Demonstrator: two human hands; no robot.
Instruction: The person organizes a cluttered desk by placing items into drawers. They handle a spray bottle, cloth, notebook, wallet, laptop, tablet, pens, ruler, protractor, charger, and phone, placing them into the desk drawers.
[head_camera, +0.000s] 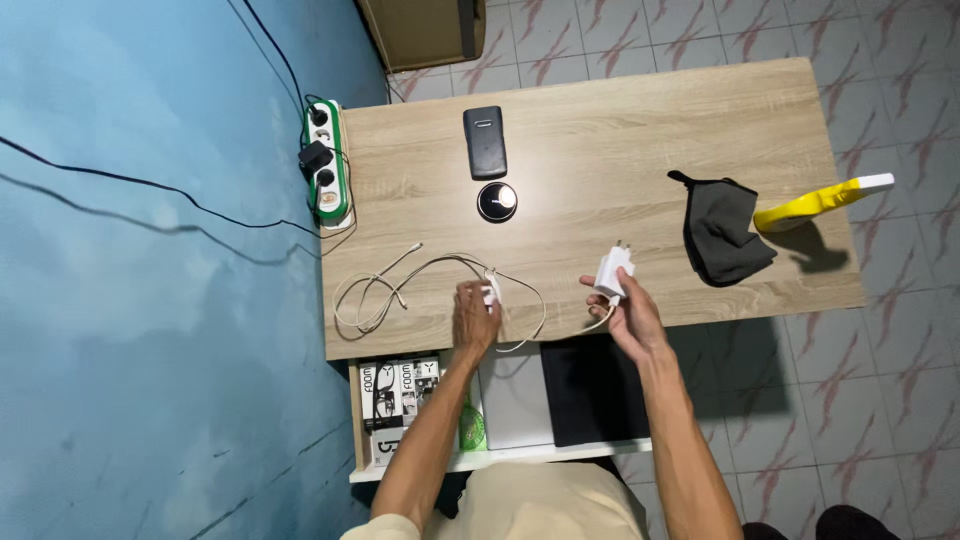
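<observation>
**Two hands, one charger and its cable**

Two bare hands are over the near edge of the wooden desk (640, 130) in the head view. The right hand (628, 312) has its fingers closed around a white charger plug (612, 272), holding it upright just above the desk with the prongs pointing up and away. The left hand (474, 318) is down on the desktop, fingertips pinched on the white cable (420, 275) where a small white connector sits. That cable runs in loose loops to the left across the desk, one free end lying near the middle-left, and another stretch curves under the left hand towards the right hand.

Further back, a dark power bank (485, 142) lies flat, with a round black disc (497, 201) just in front of it. A green-and-white power strip (327, 165) sits at the left edge, a black adapter plugged in. Well to the right lies a dark grey cloth (724, 232), and beside it a yellow spray bottle (815, 203). Below the desktop, an open shelf (500, 455) holds boxes and a dark flat item.
</observation>
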